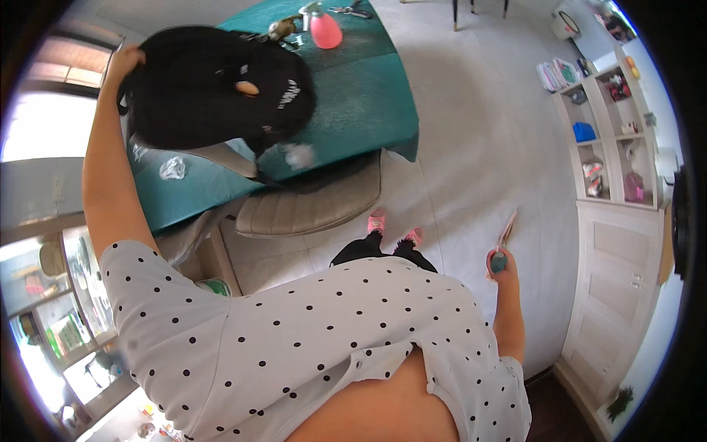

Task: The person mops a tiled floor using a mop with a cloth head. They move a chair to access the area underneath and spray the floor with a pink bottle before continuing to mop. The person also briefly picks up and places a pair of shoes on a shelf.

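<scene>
My left hand (127, 62), its fingers closed, grips the edge of a black backpack (191, 88). The bag has white lettering and a small orange patch, and it covers part of a table with a teal cloth (361, 96). One dark strap hangs down beside a beige chair (309, 206). Low on the right, away from the table, my right hand (504, 274) is closed around a slim pointed tool (507, 231) with a dark green rounded end. The tool's tip points away from me, and its exact kind is not clear.
A pink spray bottle (325, 31) and dark pliers-like tools (353, 10) lie at the table's far end. Crumpled clear plastic (173, 168) and a whitish tuft (299, 155) are near its front edge. A pale shelf cabinet (607, 280) stands along the right wall.
</scene>
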{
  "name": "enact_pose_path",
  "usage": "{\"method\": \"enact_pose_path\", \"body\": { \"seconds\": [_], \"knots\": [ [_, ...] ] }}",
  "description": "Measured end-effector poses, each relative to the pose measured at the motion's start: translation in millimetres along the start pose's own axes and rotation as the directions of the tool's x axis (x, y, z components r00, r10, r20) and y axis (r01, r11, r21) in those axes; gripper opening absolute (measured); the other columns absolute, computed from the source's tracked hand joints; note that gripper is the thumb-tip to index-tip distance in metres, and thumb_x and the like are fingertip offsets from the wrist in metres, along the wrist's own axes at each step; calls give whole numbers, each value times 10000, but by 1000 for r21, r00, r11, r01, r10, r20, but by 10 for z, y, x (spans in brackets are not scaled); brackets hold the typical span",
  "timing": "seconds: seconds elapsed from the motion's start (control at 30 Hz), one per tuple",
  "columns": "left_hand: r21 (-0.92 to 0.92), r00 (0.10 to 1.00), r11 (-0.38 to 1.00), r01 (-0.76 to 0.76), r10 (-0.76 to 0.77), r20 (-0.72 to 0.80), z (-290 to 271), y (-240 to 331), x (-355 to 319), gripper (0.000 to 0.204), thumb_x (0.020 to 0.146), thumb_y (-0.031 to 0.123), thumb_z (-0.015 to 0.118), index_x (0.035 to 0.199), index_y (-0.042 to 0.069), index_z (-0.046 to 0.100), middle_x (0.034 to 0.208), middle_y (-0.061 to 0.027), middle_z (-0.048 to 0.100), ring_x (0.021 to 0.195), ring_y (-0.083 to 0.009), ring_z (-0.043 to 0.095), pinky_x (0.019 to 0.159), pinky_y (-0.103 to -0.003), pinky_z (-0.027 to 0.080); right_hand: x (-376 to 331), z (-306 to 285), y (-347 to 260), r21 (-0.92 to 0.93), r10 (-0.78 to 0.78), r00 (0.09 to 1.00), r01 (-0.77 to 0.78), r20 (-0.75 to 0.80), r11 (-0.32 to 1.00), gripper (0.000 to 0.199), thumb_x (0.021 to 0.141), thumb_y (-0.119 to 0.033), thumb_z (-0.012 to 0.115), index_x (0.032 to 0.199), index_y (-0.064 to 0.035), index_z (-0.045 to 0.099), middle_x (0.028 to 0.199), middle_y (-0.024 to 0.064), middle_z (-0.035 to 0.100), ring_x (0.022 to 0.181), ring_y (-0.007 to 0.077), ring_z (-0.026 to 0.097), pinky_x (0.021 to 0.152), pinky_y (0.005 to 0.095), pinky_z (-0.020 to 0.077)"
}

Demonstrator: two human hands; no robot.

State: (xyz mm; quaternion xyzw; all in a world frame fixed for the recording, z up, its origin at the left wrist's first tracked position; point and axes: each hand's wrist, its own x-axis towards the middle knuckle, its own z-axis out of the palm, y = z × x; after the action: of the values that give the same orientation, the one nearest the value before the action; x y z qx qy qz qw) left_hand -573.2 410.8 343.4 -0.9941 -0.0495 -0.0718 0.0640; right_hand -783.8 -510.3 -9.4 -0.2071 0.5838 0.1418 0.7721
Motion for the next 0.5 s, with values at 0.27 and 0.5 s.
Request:
{"method": "enact_pose_path", "body": {
  "seconds": [0.27, 0.5],
  "knots": [
    [-42, 970, 970, 241, -241, 2, 993, 429, -870, 298, 699, 93, 479, 980, 40, 564, 922, -204, 575, 868, -339, 553, 753, -404, 439, 180, -20, -67, -46, -23, 998, 26, 52, 999, 190, 694, -27, 552, 817, -17, 407, 742, 117, 485, 672, 226, 521, 635, 330, 492],
    [-626, 558, 775, 85, 484, 674, 940, 3169, -2580, 701, 630, 341, 706, 1181, 14, 422, 1152, -182, 469, 1082, -274, 447, 910, -346, 350, 230, -140, 8, 13, 2, 998, -3, 58, 1000, 232, 698, -29, 567, 838, -25, 383, 757, 107, 472, 688, 220, 513, 628, 325, 490]
  ]
}}
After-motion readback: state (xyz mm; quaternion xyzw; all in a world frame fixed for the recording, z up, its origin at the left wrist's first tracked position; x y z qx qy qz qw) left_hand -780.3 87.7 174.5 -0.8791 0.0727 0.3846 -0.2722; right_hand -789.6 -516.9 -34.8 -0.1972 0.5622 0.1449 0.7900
